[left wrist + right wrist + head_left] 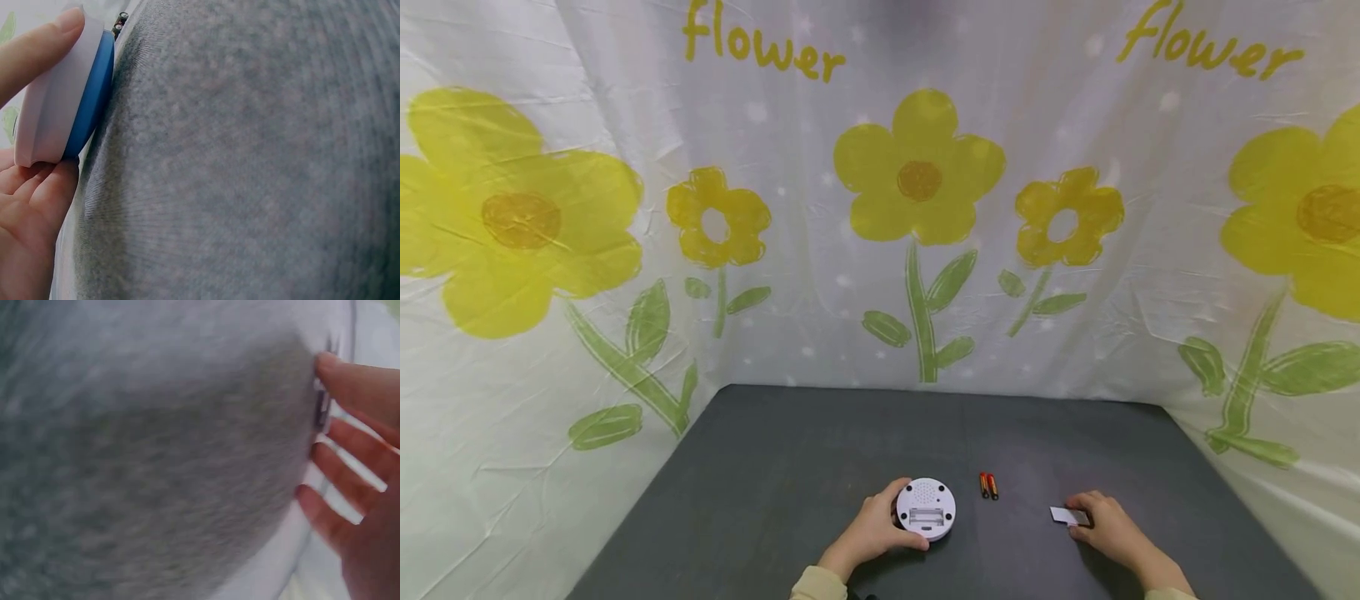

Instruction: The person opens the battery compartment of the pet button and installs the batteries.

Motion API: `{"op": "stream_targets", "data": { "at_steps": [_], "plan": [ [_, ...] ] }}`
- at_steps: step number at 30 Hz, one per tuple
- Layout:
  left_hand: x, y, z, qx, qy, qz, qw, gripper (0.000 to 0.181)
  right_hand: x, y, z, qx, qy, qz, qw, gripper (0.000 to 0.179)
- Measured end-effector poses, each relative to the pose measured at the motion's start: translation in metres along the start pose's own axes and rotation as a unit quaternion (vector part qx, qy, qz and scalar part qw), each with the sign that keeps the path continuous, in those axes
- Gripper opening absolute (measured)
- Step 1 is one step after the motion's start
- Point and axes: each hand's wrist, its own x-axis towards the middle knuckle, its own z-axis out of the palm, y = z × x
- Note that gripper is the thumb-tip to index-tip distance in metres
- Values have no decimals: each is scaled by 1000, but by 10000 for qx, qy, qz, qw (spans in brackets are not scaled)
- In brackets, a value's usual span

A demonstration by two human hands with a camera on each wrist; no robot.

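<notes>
My left hand (871, 527) grips a round white device (925, 493) by its edge, fingers on the far side and thumb on the near side. Its back faces up, with several dark feet, a patch of speaker holes and an uncovered battery compartment (927, 517). From the left wrist, a blue band (94, 94) shows on the device's lower side, close over the table. To the right, my right hand (1111, 527) pinches a small flat white piece (1063, 515), like a battery cover, low at the tabletop. The right wrist view is blurred, and fingers partly hide the piece.
Two red-and-black batteries (988, 486) lie side by side on the dark grey table (820, 450), between the hands and a little farther off. Behind and beside the table hangs a white curtain (805, 333) printed with yellow flowers.
</notes>
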Motion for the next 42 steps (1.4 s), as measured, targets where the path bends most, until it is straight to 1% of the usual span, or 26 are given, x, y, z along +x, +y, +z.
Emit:
{"op": "stream_targets", "data": {
  "at_steps": [3, 5, 9, 10, 12, 15, 19, 21, 24, 28, 33, 39, 42],
  "plan": [
    [0, 1, 0, 66, 4, -83, 9999, 89, 2, -4, -2, -49, -148, 77, 9998, 43],
    [0, 1, 0, 64, 8, -102, 9999, 89, 5, -10, -4, 16, -246, 186, 9995, 49],
    [0, 1, 0, 97, -12, -148, 9998, 90, 11, -28, -6, 200, -229, 371, 9988, 52],
    [0, 1, 0, 129, -11, -153, 9998, 90, 13, -33, -5, 274, -233, 431, 9984, 53],
    [0, 2, 0, 229, -1, -193, 9996, 92, 16, -42, 0, 432, -173, 430, 9980, 52],
    [-1, 2, 0, 350, 14, -216, 9992, 93, 20, -54, 12, 605, 15, 221, 9979, 49],
    [-1, 2, 1, 279, -20, -191, 9994, 93, 24, -68, 32, 782, 377, 19, 9962, 44],
    [-1, 2, 2, 250, -23, -154, 9996, 93, 26, -74, 40, 860, 543, -15, 9948, 43],
    [-1, 2, 2, 274, -10, -204, 9994, 93, 30, -82, 49, 966, 752, 24, 9925, 41],
    [0, 4, 0, 333, 5, -306, 9990, 92, 35, -88, 56, 898, 954, 225, 9911, 40],
    [1, 4, 0, 282, -20, -236, 9993, 90, 40, -92, 61, 641, 994, 429, 9921, 39],
    [1, 1, 1, 214, -19, -177, 9996, 90, 45, -92, 66, 248, 1087, 382, 9930, 29],
    [1, -1, 1, 120, -15, -95, 9999, 91, 46, -92, 68, 72, 1132, 373, 9928, 25]
  ]
}}
